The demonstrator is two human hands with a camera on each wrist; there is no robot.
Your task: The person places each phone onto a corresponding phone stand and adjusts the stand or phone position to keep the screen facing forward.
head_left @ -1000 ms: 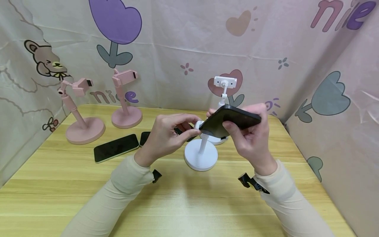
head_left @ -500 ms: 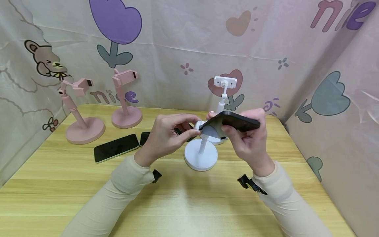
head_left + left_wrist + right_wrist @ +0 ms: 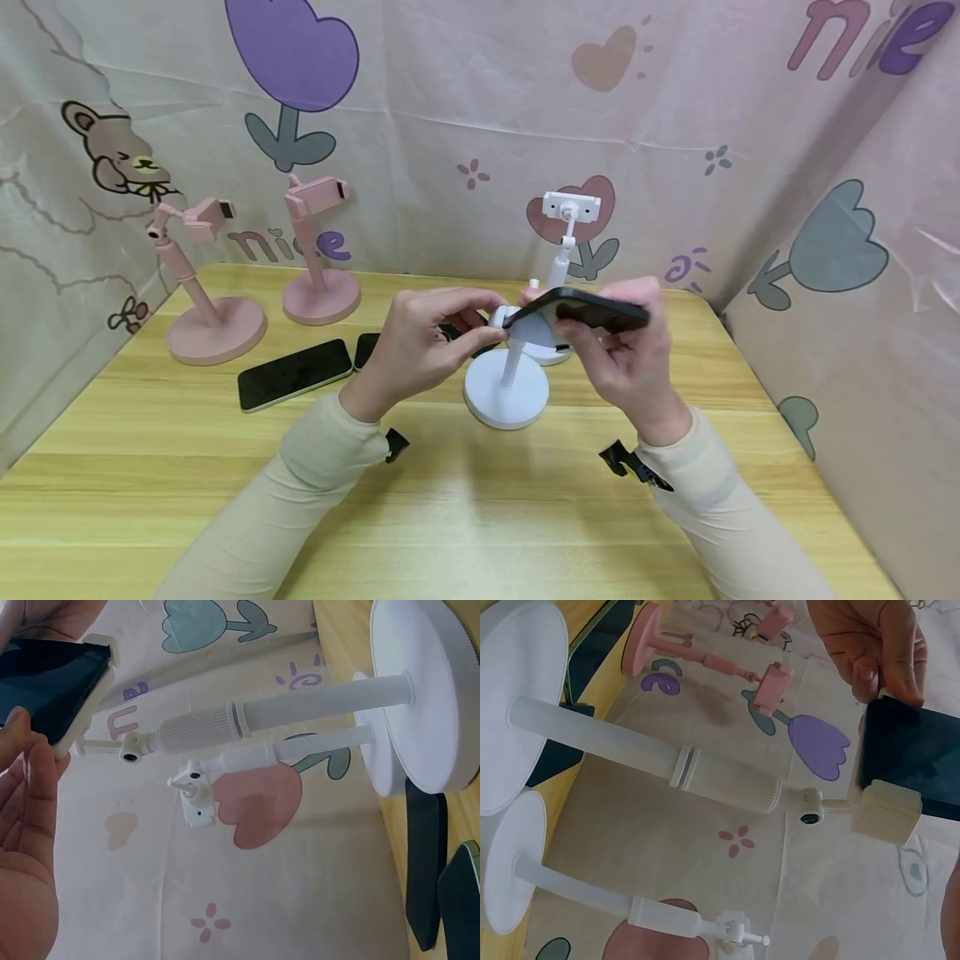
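A dark smartphone (image 3: pixel 607 310) sits tilted in the clamp (image 3: pixel 889 811) of a white phone stand, its near face reflecting light. My right hand (image 3: pixel 626 358) grips the phone's right end, thumb on the near face and fingers behind. My left hand (image 3: pixel 427 337) pinches the clamp's left end (image 3: pixel 498 317) at the phone's edge between thumb and fingers. Below, the stand's round base (image 3: pixel 506 404) rests on the table. The right wrist view shows the stand's ribbed collar (image 3: pixel 731 780) and small hinge joint (image 3: pixel 810 805) leading to the clamp.
Another white phone stand (image 3: pixel 572 208) is close behind, its holder bare. Two pink phone stands (image 3: pixel 216 329) (image 3: pixel 321 296) occupy the back left. A phone (image 3: pixel 294 375) lies on the wooden table (image 3: pixel 480 517), with more dark phones (image 3: pixel 426 862) partly behind my left hand. Printed cloth walls enclose the table.
The phone has tipped flatter, its right end lowering as my right hand moves slightly down and left. The stand's base has shifted a little left. My left hand stays almost still.
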